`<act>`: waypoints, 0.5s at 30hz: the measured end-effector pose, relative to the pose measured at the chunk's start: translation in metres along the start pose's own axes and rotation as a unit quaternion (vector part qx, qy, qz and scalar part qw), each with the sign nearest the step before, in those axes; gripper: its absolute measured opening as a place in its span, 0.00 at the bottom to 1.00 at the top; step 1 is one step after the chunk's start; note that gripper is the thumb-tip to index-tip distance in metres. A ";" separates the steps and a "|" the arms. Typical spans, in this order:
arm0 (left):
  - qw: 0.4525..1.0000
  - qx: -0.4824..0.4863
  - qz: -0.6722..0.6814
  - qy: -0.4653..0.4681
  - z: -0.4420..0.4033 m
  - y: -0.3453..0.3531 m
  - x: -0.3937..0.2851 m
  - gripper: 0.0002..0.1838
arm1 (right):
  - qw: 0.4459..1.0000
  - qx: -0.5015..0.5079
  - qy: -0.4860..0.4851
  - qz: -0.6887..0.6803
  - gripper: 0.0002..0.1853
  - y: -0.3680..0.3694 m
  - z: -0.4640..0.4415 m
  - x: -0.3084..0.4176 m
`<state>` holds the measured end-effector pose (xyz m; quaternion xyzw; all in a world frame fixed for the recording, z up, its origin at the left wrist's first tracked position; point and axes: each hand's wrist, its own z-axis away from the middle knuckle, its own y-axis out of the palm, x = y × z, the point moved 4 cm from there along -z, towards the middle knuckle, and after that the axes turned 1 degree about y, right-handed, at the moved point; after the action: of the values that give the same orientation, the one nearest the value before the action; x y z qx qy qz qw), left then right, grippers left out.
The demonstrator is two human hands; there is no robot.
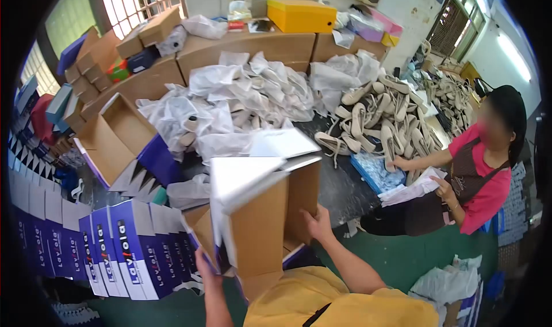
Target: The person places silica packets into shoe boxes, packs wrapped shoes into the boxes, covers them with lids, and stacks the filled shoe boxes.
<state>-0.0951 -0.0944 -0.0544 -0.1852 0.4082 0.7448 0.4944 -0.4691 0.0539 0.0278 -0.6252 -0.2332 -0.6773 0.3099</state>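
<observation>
Close in front of my body is an open shoebox (259,229), brown inside with white and purple outside. Its white flaps stand up blurred, and there may be more than one box here. My left hand (208,272) is closed around the lower left edge. At the right side, my right hand (317,224) grips the wall, fingers partly hidden inside. Beyond the box lies a heap of shoes in white wrapping (247,91). To the left, another open shoebox (123,134) rests tilted on top of other boxes.
Rows of purple and white shoeboxes (135,252) stand at the left. A co-worker (477,171) at the right holds a beige shoe (390,146) and white paper (414,188), near a shoe pile (374,111). A yellow box (301,16) sits at the back. White plastic bags (448,281) lie lower right.
</observation>
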 end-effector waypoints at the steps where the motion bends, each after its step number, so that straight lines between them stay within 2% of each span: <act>1: 0.996 -0.016 -0.060 0.061 -0.002 -0.016 -0.007 0.28 | 0.997 -0.055 -0.038 -0.024 0.19 -0.012 -0.006 0.002; 2: 0.985 -0.030 -0.121 0.123 -0.004 -0.035 -0.012 0.29 | 0.990 -0.110 -0.077 -0.047 0.18 -0.026 -0.013 0.004; 3: 0.957 -0.051 -0.227 0.172 0.000 -0.045 -0.025 0.30 | 0.990 -0.116 -0.069 -0.044 0.18 -0.044 -0.021 0.002; 4: 0.916 -0.068 -0.331 0.218 0.011 -0.046 -0.037 0.33 | 0.991 -0.094 -0.085 0.050 0.18 -0.066 -0.030 0.003; 5: 0.915 -0.064 -0.338 0.210 0.025 -0.028 -0.040 0.33 | 0.982 -0.070 -0.098 0.142 0.19 -0.090 -0.039 0.003; 6: 0.863 -0.087 -0.427 0.254 0.040 0.006 -0.048 0.34 | 0.965 -0.043 -0.110 0.234 0.19 -0.107 -0.049 0.002; 7: 0.800 -0.108 -0.510 0.297 0.051 0.044 -0.051 0.35 | 0.965 -0.049 -0.102 0.237 0.19 -0.112 -0.062 -0.003; 8: 0.726 -0.126 -0.586 0.337 0.056 0.075 -0.046 0.36 | 0.961 0.143 0.031 0.234 0.20 -0.094 -0.075 -0.022; 9: 0.725 -0.120 -0.592 0.329 0.047 0.094 -0.028 0.36 | 0.906 0.327 0.165 0.214 0.20 -0.085 -0.077 -0.040; 10: 0.801 -0.070 -0.557 0.207 0.027 0.107 0.007 0.34 | 0.905 0.325 0.177 0.212 0.20 -0.097 -0.085 -0.044; 11: 0.859 -0.022 -0.504 0.084 0.010 0.121 0.041 0.33 | 0.909 0.252 0.121 0.310 0.22 -0.114 -0.104 -0.041; 12: 0.857 -0.018 -0.508 0.083 -0.003 0.132 0.060 0.33 | 0.898 0.171 0.062 0.402 0.24 -0.132 -0.124 -0.036; 14: 0.781 -0.080 -0.608 0.114 -0.016 0.133 0.077 0.30 | 0.876 0.077 0.082 0.469 0.24 -0.194 -0.144 -0.028; 15: 0.778 -0.079 -0.614 0.109 -0.020 0.133 0.079 0.30 | 0.876 0.079 0.090 0.467 0.24 -0.222 -0.151 -0.051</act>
<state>-0.2507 -0.0875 -0.0633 -0.5148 0.1987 0.2880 0.7826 -0.7317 0.1101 -0.0238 -0.5717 0.0624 -0.4862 0.6580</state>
